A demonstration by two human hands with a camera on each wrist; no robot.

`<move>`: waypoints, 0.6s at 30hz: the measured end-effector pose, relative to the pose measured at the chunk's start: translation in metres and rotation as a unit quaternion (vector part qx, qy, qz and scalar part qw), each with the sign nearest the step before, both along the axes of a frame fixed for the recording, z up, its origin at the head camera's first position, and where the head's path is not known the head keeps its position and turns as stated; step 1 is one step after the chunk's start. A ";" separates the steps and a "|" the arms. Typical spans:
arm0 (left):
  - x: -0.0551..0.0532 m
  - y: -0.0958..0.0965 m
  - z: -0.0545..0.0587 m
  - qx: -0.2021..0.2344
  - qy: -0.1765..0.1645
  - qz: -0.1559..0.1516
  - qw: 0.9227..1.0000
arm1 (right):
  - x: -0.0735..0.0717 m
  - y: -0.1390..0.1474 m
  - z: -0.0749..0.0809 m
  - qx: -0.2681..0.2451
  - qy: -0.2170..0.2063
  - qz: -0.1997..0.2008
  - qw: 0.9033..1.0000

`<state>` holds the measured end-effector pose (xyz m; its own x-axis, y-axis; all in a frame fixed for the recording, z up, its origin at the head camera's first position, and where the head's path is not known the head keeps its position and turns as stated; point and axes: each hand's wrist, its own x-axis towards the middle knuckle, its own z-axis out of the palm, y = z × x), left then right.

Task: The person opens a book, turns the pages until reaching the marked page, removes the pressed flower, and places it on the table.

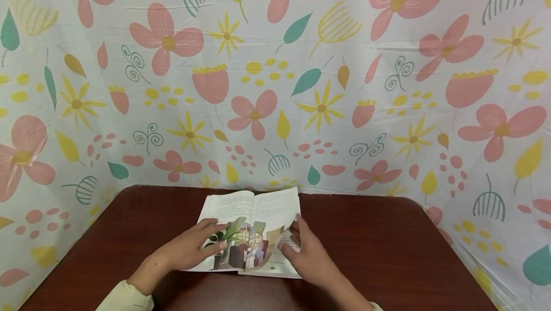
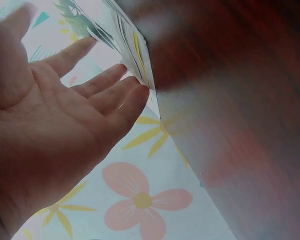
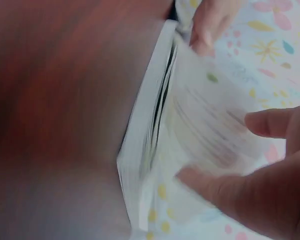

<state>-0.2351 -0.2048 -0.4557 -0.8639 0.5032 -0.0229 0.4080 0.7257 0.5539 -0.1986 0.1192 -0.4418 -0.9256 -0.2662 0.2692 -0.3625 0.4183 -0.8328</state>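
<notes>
Midway across the table (image 1: 366, 244), a page-turn seems in hand: the open book (image 1: 232, 204)'s right page (image 1: 275, 208) is curled up at the right hand (image 1: 312, 256), whether pinched cannot be told, the left hand (image 1: 187, 249) is outspread over the left side, and a leftward sweep is probably called for.

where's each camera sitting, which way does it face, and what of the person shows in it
Head: worn on the head, facing forward and down at the open book, table and flowered cloth; left hand, right hand and both forearms show.
Left wrist: on that wrist, looking along the hand past the book's edge; left palm and fingers show.
Right wrist: on that wrist, looking past the right fingers at blurred pages; part of the left hand shows above.
Shared: head and right wrist both show book and both hands.
</notes>
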 end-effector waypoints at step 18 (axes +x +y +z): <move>-0.013 -0.008 0.007 0.250 -0.117 0.158 0.948 | 0.036 -0.020 -0.006 0.223 -0.018 0.281 0.933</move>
<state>-0.2478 -0.2128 -0.4483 -0.9739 0.2188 -0.0596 0.0372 0.4134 0.9098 -0.1624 0.0997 -0.4476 -0.6126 -0.7903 -0.0133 -0.6043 0.4792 -0.6365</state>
